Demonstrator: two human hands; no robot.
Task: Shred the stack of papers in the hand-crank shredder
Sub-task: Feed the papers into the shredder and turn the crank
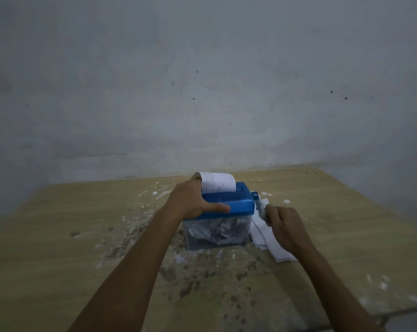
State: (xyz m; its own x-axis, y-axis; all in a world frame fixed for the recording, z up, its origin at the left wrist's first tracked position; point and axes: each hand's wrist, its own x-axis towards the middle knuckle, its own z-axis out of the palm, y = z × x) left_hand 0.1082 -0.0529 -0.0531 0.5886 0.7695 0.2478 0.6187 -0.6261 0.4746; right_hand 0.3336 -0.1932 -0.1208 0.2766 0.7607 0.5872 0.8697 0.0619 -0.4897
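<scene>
A small hand-crank shredder (pixel 238 204) with a blue top and a clear bin stands on the wooden table (pixel 58 248) near the wall. Shredded paper fills the bin (pixel 217 233). A printed sheet (pixel 218 182) sticks up out of the top slot, curling back. My left hand (pixel 193 200) grips the left end of the blue top, thumb along its front edge. My right hand (pixel 284 226) grips the crank handle (pixel 259 204) at the shredder's right side. A stack of white papers (pixel 269 243) lies on the table to the right, partly under my right hand.
The table surface is stained and speckled with white flecks and dark spots around the shredder. A grey wall (pixel 202 92) rises directly behind the table. The table's front right edge (pixel 394 310) shows at the lower right.
</scene>
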